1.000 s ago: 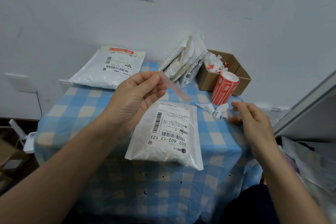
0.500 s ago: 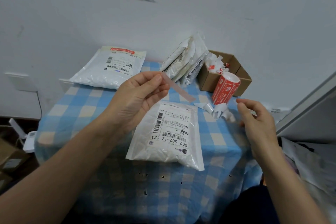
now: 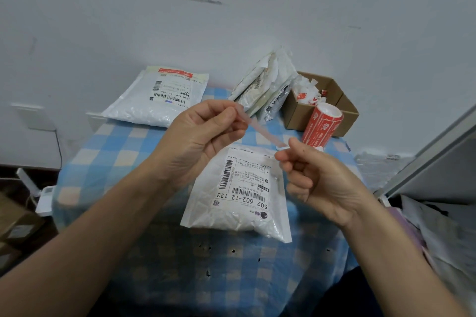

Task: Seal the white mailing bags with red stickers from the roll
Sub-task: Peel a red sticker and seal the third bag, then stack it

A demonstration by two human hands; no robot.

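Your left grip [image 3: 203, 136] pinches one end of a pale, half-clear strip [image 3: 260, 130] between thumb and forefinger, and your right grip [image 3: 316, 177] pinches the other end the same way, its other fingers curled in toward the palm. You hold the strip in the air, stretched between the two, sloping down from left to right above the far edge of a white bag [image 3: 239, 216]. That bag lies flat on the desk [image 3: 108, 157], which is covered by a blue checked cloth. Its printed label with barcodes faces up, and its near end reaches toward the cloth's front edge. Behind your right grip the red roll [image 3: 322, 126] stands tilted against the front of an open cardboard box [image 3: 296, 116]. Crumpled white and red paper scraps [image 3: 306, 90] lie in the box. Just left of the box a pile of more bags [image 3: 265, 85] leans against the wall. At the far left of the desk another white bag [image 3: 154, 108] lies label up, with a red sticker [image 3: 175, 73] across its far end by the wall. Whether the strip's colour is red you cannot tell, as it looks pale pink.
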